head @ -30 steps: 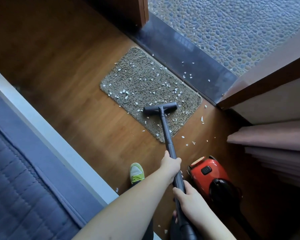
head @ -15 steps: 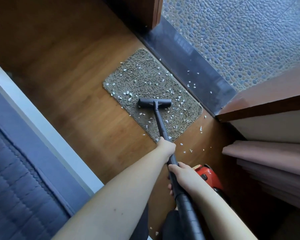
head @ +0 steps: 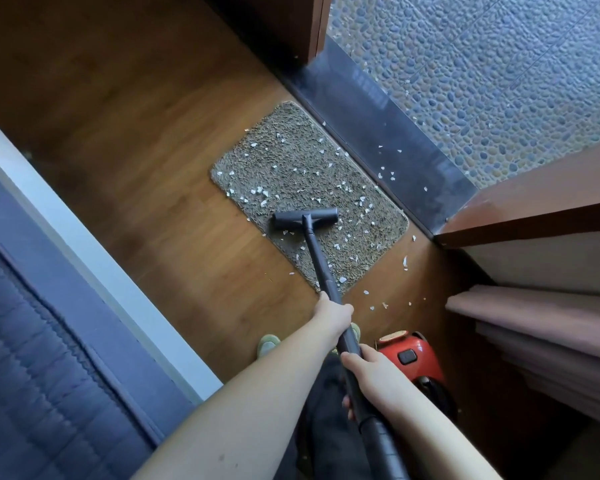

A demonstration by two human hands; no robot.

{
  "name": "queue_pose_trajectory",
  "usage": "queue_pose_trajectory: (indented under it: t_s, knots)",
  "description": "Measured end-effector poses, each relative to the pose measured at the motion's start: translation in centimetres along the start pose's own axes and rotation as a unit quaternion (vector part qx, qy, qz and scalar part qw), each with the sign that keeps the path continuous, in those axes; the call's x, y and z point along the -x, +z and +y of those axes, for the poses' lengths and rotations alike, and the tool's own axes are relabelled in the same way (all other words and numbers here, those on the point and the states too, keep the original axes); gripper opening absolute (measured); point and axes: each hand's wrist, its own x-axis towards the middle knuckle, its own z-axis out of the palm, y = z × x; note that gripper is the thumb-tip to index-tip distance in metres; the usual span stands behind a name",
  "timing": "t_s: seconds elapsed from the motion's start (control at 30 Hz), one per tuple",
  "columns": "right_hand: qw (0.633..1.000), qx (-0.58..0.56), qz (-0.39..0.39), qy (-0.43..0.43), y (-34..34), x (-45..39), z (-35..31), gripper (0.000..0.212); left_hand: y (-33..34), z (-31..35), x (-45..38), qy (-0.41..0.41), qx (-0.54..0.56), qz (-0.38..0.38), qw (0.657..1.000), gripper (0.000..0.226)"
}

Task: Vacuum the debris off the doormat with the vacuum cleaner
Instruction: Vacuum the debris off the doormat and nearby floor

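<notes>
Both the left hand (head: pixel 331 315) and right hand (head: pixel 369 374) have fingers curled round the wand (head: pixel 317 258), its nozzle (head: pixel 305 218) on the doormat (head: pixel 291 168), where most debris (head: pixel 258 192) seemingly remains, so vacuuming looks barely begun.

A brown wooden floor (head: pixel 146 161) filled the middle. A blue quilted bed (head: pixel 32 358) with a white edge lay at eight o'clock. At one o'clock was a pebbled floor (head: pixel 482 81) beyond a dark threshold (head: pixel 388 133). Pink folded fabric (head: pixel 541 320) sat at four o'clock
</notes>
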Motion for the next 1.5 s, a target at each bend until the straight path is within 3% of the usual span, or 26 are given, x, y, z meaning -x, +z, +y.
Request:
queue_pose_trajectory:
  t_s: [0.17,0.37,0.53,0.77,0.83,0.9,1.0,1.07,1.2,1.27,1.37,1.5]
  knots:
    - [1.0,0.029,-0.009,-0.009,-1.8,-1.2,-0.5,0.015,0.7,1.5,-0.8,-0.003,0.042,0.006,0.999,0.088]
    - [0.999,0.04,-0.016,-0.022,-3.6,-3.7,-3.7,0.009,2.0,4.5,-4.5,0.017,0.032,0.017,0.999,0.079]
    - [0.999,0.008,-0.029,-0.027,-5.2,-5.4,-5.2,0.008,2.0,8.2,-2.8,0.028,0.026,0.03,0.999,0.045]
    - [0.998,0.037,-0.03,-0.034,-6.3,-5.4,-4.3,0.006,3.2,7.6,-2.6,0.024,0.022,0.036,0.999,0.037]
    - [0.998,0.037,-0.032,-0.036,-6.4,-4.7,-3.4,0.004,3.6,6.7,-1.9,0.016,0.031,0.028,0.999,0.041]
    - [0.998,0.038,-0.035,-0.036,-6.6,-3.8,-2.3,0.006,4.3,5.4,-1.8,0.011,0.036,0.02,0.999,0.061]
    - [0.996,0.08,-0.027,-0.032,-6.8,-3.4,0.0,0.029,5.4,3.1,-1.9,-0.001,0.031,0.013,0.999,0.089]
    - [0.994,0.105,-0.026,-0.03,-7.0,-3.2,1.2,0.042,5.7,2.4,-1.2,-0.012,0.036,0.003,0.999,0.09]
    - [0.994,0.099,-0.026,-0.033,-6.7,-3.2,1.9,0.043,5.3,1.9,-0.9,-0.008,0.028,0.008,1.0,0.085]
    - [0.994,0.101,-0.013,-0.039,-6.2,-3.6,1.5,0.038,5.1,2.4,-1.5,0.001,0.022,0.012,1.0,0.086]
    - [0.997,0.054,-0.015,-0.044,-5.3,-4.0,-0.1,0.008,4.2,3.8,-2.1,0.013,0.02,0.015,1.0,0.072]
    - [0.999,0.021,-0.009,-0.04,-4.3,-5.2,-2.6,0.01,2.5,6.1,-2.7,0.043,0.006,0.022,0.999,0.057]
